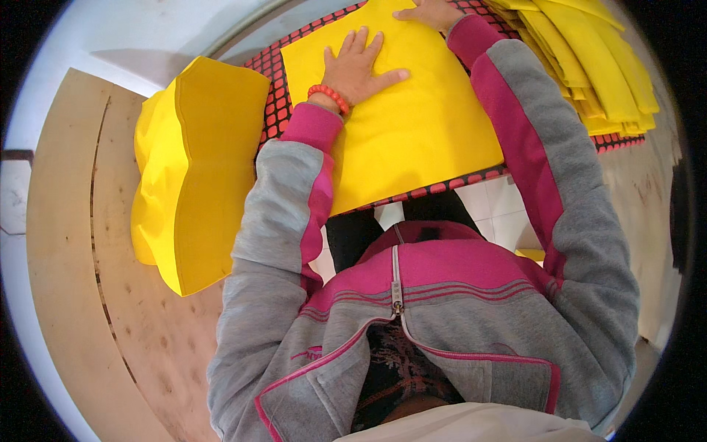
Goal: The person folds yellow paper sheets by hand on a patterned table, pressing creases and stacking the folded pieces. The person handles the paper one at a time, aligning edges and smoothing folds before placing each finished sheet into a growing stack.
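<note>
Two hands: both on the yellow fabric sheet (412, 125)
Sheet: bright yellow, smooth, flat on the red-and-black grid mat (276, 103)
Left hand (355, 68): open, fingers spread, palm down on sheet
Right hand (431, 12): flat at sheet's far edge, partly cut off
Left of sheet: yellow pile (195, 177)
Right of sheet: folded yellow stack (596, 66)

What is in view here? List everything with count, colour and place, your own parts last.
Fabric sheet: one, yellow, flat on the mat, under both hands.
Mat: one, red-and-black grid, beneath the sheet.
Fabric stack: one pile, yellow, on the wooden table at left.
Folded pieces: one pile, yellow, upper right on the mat.
Wooden table: one, light brown, left.
Tiled floor: white, below the mat's edge.
Bracelet: one, red beads, left wrist.
Left hand: flat on the sheet.
Right hand: at the sheet's far edge.
</note>
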The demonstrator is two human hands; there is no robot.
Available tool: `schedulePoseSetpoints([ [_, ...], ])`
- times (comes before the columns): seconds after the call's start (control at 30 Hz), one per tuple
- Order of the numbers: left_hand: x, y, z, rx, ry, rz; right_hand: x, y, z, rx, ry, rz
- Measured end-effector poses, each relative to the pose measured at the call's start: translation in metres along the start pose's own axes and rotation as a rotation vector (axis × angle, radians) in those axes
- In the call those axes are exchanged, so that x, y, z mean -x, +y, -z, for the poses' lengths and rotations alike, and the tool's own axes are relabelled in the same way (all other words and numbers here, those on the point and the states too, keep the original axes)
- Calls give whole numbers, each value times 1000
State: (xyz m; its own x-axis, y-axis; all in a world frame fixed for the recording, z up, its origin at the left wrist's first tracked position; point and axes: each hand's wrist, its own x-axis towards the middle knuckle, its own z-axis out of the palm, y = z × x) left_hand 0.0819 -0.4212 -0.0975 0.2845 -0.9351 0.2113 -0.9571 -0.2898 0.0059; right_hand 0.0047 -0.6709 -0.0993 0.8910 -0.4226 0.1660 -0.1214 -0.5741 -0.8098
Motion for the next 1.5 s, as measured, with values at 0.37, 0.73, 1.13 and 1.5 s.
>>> schedulePoseSetpoints([
  [0.37, -8, -6, -11, 52, 28, 42, 57, -20, -28, 674, 292, 337],
  [0.73, -4, 2, -2, 5, 31, 54, 93, -28, 22, 64, -123, -177],
  [1.13, -13, -6, -5, 178, 59, -398, 181, -51, 18, 321, -133, 43],
  [1.5, 30, 35, -10, -5, 159, -324, 178, -26, 8, 505, 8, 224],
])
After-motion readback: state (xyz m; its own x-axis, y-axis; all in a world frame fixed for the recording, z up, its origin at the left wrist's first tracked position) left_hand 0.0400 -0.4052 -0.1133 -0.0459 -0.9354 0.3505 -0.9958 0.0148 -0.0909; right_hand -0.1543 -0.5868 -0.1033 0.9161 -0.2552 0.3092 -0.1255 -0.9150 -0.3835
